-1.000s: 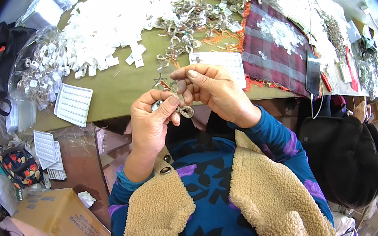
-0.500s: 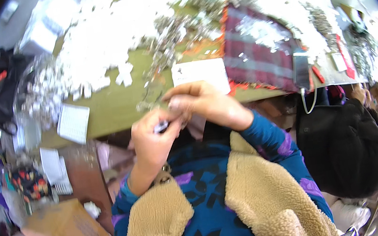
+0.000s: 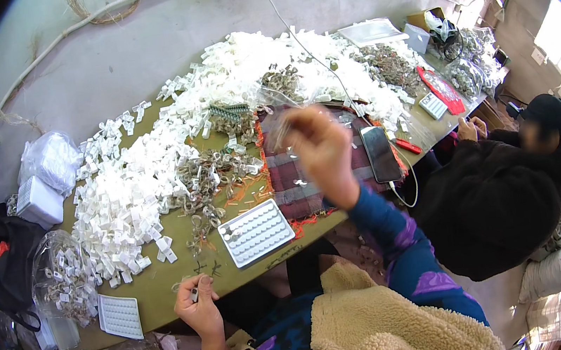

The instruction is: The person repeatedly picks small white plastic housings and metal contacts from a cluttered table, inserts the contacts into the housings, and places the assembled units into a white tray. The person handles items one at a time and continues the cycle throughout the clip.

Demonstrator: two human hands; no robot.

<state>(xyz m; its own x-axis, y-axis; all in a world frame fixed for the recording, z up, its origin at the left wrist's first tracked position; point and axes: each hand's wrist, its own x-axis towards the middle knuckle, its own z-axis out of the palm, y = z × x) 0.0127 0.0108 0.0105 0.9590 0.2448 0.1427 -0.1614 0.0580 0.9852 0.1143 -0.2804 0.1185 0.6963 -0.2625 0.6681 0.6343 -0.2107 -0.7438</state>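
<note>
A small dark piece (image 3: 194, 295) sits in the left hand (image 3: 202, 314), pinched between thumb and fingers at the near edge of the counter (image 3: 161, 290). The right hand (image 3: 325, 151) is raised, fingers curled and blurred; whether it holds anything, I cannot tell. Between the hands lies a white tray (image 3: 264, 237) with rows of hollows. Below the right hand is a plaid cloth (image 3: 311, 195), with a phone (image 3: 380, 153) just to that hand's right. A heap of white plastic pieces (image 3: 123, 217) spreads beyond the left hand. Well to the right of both hands, a co-worker (image 3: 504, 202) wears dark clothes.
</note>
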